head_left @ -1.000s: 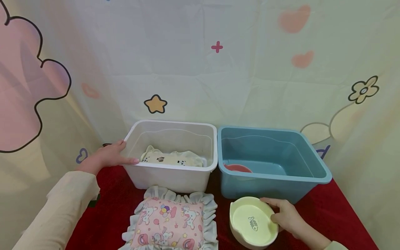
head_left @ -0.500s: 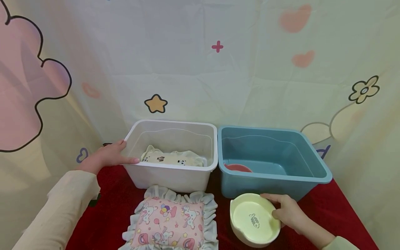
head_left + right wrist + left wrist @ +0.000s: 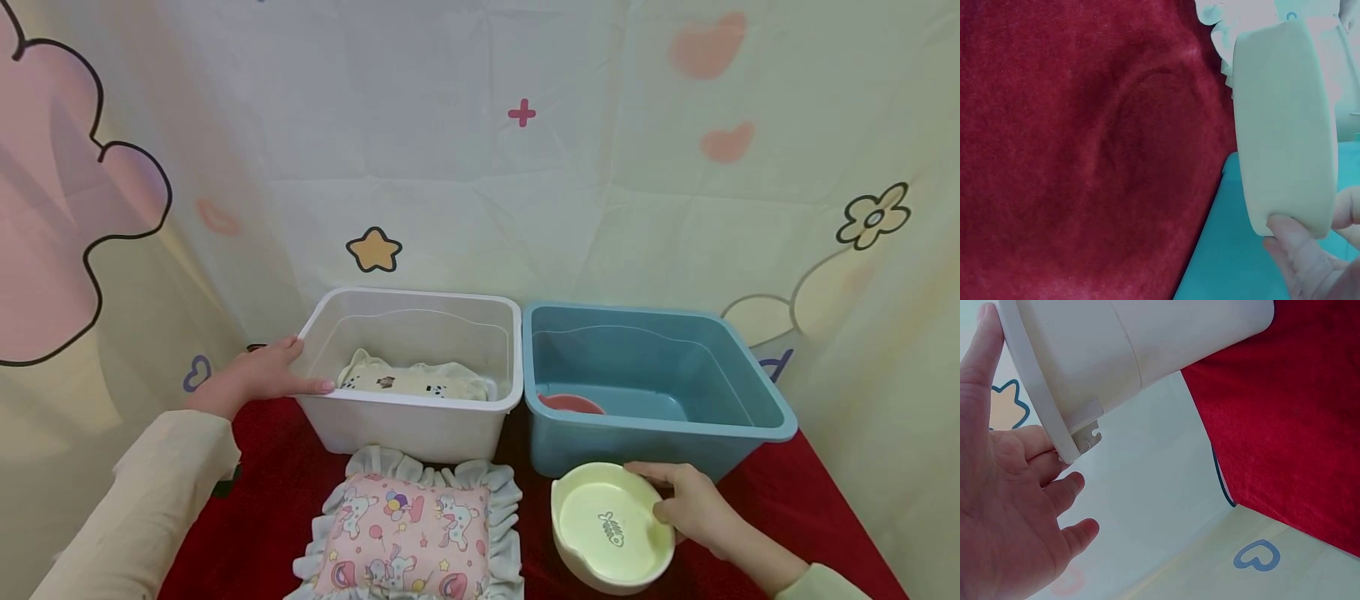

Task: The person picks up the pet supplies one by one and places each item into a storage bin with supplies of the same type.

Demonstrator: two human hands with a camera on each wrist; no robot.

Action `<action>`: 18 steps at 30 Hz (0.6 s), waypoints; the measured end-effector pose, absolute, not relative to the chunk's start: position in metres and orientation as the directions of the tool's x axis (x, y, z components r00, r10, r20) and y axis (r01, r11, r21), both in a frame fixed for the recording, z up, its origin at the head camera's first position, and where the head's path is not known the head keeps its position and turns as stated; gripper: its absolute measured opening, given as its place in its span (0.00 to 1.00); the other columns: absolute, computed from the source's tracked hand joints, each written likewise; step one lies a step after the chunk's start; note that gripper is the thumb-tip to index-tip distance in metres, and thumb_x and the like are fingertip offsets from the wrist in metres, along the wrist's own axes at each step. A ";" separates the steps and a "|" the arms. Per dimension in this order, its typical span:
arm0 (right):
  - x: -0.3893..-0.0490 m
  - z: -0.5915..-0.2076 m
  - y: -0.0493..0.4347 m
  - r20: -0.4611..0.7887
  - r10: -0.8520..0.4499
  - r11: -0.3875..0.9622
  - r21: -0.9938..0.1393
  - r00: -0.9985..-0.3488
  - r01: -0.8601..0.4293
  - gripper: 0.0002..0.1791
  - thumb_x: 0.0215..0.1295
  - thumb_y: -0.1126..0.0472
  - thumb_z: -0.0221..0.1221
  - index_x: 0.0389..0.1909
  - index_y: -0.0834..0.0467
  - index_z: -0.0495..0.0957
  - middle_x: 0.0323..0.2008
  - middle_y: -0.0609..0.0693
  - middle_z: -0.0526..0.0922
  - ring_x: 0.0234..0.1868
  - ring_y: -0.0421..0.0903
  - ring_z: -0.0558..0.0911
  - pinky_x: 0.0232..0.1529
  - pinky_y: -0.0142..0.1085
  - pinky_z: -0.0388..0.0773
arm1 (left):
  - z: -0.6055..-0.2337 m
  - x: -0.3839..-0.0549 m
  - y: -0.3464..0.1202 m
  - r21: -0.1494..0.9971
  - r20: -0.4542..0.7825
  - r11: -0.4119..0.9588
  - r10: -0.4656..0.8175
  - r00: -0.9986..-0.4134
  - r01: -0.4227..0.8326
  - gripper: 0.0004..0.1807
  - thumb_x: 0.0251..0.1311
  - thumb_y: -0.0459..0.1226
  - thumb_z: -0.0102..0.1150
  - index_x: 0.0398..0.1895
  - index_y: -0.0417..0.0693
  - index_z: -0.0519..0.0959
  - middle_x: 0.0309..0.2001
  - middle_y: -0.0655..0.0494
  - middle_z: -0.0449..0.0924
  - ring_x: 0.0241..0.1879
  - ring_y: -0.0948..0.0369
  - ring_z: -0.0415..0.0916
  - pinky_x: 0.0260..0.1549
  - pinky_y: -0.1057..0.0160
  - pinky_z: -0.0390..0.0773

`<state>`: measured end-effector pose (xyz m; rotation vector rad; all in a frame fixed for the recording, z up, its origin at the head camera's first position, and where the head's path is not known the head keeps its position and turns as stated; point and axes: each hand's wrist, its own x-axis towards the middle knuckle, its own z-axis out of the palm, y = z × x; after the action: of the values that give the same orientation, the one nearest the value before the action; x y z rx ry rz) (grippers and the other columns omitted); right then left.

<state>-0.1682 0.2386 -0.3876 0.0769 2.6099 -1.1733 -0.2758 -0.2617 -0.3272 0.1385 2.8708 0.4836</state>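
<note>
My right hand (image 3: 693, 508) pinches the right rim of a pale yellow bowl (image 3: 611, 533) with a fish drawing inside. In the right wrist view the thumb (image 3: 1294, 240) presses the bowl's outer side, and the bowl stands raised off the red cloth, tilted toward me in the head view. My left hand (image 3: 262, 375) rests on the left corner of a white bin (image 3: 405, 425). Its thumb lies along the front rim, while the other fingers spread loosely past the corner in the left wrist view. A cream printed cloth item (image 3: 412, 380) lies inside this bin.
Right of the white bin is a blue bin (image 3: 637, 446) with a red dish (image 3: 572, 404) in it. A pink unicorn pillow (image 3: 408, 533) with white ruffles lies in front. Red cloth (image 3: 262, 500) covers the table; a printed curtain (image 3: 450, 150) hangs behind.
The bowl and my right hand have shifted slightly up and to the right, and have barely moved in the last half second. The left hand stays on the white bin's corner.
</note>
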 end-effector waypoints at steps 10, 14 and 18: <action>-0.166 -0.372 0.238 -0.274 -0.096 0.670 -0.729 -0.957 0.142 0.32 0.42 0.77 0.54 0.55 0.64 0.69 0.45 0.62 0.76 0.22 0.45 0.75 0.19 0.38 0.77 | -0.326 -0.275 -0.260 0.302 -0.192 0.951 0.136 -0.972 0.073 0.60 0.39 0.68 0.53 0.66 0.34 0.47 0.64 0.29 0.45 0.61 0.34 0.46 0.50 0.31 0.53; -0.165 -0.368 0.240 -0.273 -0.104 0.672 -0.728 -0.956 0.134 0.32 0.43 0.76 0.56 0.56 0.64 0.68 0.46 0.62 0.76 0.23 0.46 0.75 0.22 0.38 0.78 | -0.325 -0.275 -0.260 0.300 -0.194 0.951 0.136 -0.971 0.074 0.60 0.39 0.68 0.53 0.66 0.33 0.47 0.64 0.29 0.44 0.61 0.34 0.45 0.51 0.30 0.51; -0.166 -0.366 0.240 -0.269 -0.105 0.674 -0.727 -0.957 0.130 0.33 0.43 0.76 0.56 0.57 0.64 0.67 0.46 0.61 0.76 0.22 0.46 0.75 0.22 0.38 0.78 | -0.325 -0.275 -0.260 0.300 -0.194 0.951 0.135 -0.972 0.072 0.61 0.39 0.68 0.53 0.66 0.34 0.47 0.64 0.29 0.44 0.61 0.34 0.45 0.51 0.30 0.51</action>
<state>-0.1656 0.2402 -0.3658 0.0197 2.6013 -1.1623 -0.2747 -0.2599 -0.3248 0.1555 2.8910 0.4328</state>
